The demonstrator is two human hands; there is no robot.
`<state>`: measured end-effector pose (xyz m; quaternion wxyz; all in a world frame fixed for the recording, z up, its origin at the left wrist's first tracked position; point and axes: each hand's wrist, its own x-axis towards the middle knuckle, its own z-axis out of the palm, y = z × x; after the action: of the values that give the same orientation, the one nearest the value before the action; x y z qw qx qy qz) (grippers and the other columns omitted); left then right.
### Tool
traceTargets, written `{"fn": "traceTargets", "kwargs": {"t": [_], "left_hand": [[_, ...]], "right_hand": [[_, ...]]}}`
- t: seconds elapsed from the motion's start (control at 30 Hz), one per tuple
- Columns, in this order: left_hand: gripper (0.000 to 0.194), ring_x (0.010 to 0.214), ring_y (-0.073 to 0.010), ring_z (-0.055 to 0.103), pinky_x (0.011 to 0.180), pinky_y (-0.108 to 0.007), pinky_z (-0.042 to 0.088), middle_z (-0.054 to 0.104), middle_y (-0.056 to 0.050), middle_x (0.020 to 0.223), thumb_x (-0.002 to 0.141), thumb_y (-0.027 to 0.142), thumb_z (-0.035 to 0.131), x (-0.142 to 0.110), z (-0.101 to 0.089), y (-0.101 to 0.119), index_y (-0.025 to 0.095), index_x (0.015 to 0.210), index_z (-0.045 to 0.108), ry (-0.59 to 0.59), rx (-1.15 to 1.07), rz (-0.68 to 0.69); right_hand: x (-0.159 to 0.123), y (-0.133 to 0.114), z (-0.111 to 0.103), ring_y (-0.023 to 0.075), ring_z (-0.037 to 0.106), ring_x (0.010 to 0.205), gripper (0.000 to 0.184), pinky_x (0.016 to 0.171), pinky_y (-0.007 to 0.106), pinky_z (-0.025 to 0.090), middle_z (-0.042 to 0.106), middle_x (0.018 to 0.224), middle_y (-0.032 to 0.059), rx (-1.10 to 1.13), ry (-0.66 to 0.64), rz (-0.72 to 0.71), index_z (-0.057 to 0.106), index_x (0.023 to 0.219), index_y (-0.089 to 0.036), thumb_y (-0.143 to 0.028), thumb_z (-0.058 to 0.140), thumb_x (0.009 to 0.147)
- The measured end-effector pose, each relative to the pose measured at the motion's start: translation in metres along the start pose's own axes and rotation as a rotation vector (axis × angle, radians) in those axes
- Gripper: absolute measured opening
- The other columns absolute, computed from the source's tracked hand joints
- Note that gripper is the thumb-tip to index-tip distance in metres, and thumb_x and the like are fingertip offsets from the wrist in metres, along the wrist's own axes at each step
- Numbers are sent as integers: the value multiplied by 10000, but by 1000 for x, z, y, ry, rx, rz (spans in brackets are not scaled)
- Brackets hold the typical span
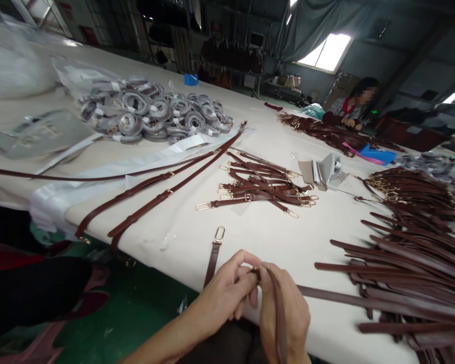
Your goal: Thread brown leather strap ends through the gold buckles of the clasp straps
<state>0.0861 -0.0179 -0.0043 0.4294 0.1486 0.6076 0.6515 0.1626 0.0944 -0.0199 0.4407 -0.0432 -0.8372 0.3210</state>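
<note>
in the head view, the work looks partway along. the left hand [229, 288] and right hand [294, 303] meet low in the middle at the near edge of the worktop [311, 232], both sets of fingers closed in a pinch on one end of a brown strap [280, 321], where a small metal fitting just shows; the rest of it hangs over the right hand towards the lap. whether that fitting is fastened is hidden by the fingers, so this piece seems unfinished. a clasp-ended strap [213, 260] lies beside the left wrist, its metal loop pointing away. beyond the hands, a crossed heap of short straps [229, 201] already carries gold clasps and looks done at this stage. to the left, long straps [140, 211] with buckles run across the surface, and behind them coiled straps [159, 111] seem already wrapped. plenty appears left: a large pile of loose straps [413, 303] fills the right side, many ends showing no metal.
</note>
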Motion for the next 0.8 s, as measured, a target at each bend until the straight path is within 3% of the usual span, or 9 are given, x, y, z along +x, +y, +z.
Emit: {"fn": "traceTargets", "kwargs": {"t": [0.1,0.23,0.33,0.4,0.47,0.53,0.6,0.7,0.8], "left_hand": [[397,631,-126,533,574,-226,405,631,25,819,828,280,665,-7,-6,5,210,1179,492,19,166,78],[167,734,-164,581,676,-267,409,650,26,789,882,269,637,-14,-17,10,210,1009,546,100,437,146],[172,794,-191,628,713,-278,436,694,3,868,910,338,639,-16,-26,14,211,1018,594,93,530,178],[192,808,-195,641,729,-277,451,709,-1,893,911,357,646,-18,-31,16,213,1037,634,95,571,199],[207,824,-189,648,752,-272,458,720,4,912,922,369,646,-20,-34,18,219,1064,660,95,608,213],[217,857,-181,657,788,-265,458,728,12,952,939,379,640,-21,-36,18,230,1095,664,90,634,230],[225,879,-174,665,807,-260,457,735,21,981,962,391,617,-21,-38,17,240,1128,637,72,632,249],[207,838,-161,665,766,-255,455,739,37,948,973,385,608,-21,-42,10,244,1122,578,58,608,261],[184,846,-159,661,767,-253,455,724,39,952,967,386,629,-21,-44,5,252,1089,593,60,615,291]], "right_hand": [[6,4,-11,173,703,721,128,672,250,568,754,843,52,16,7,245,711,993,-195,-219,585,1001],[19,3,-24,238,671,1105,174,941,344,552,731,1178,77,362,-96,519,722,1115,-269,-307,624,976],[32,1,-33,286,618,1173,312,996,415,525,714,1197,95,797,-227,569,714,1178,-292,-494,630,956],[39,1,-38,296,616,1088,478,1010,454,504,720,1055,101,1019,-303,549,740,1147,-283,-659,517,954],[44,3,-42,262,599,930,462,1056,474,451,673,869,59,1101,-331,499,774,1044,-305,-668,502,956],[47,7,-45,222,545,805,287,1076,470,411,576,738,8,1074,-392,468,778,912,-321,-562,627,940],[51,11,-48,208,515,786,197,982,419,446,540,756,-2,955,-502,525,747,823,-298,-475,719,904],[57,18,-50,229,551,970,267,891,353,427,599,1020,44,673,-654,636,678,739,-235,-442,721,901],[63,22,-49,264,527,1191,330,976,354,363,597,1221,61,484,-728,640,612,684,-208,-422,668,929]]}}
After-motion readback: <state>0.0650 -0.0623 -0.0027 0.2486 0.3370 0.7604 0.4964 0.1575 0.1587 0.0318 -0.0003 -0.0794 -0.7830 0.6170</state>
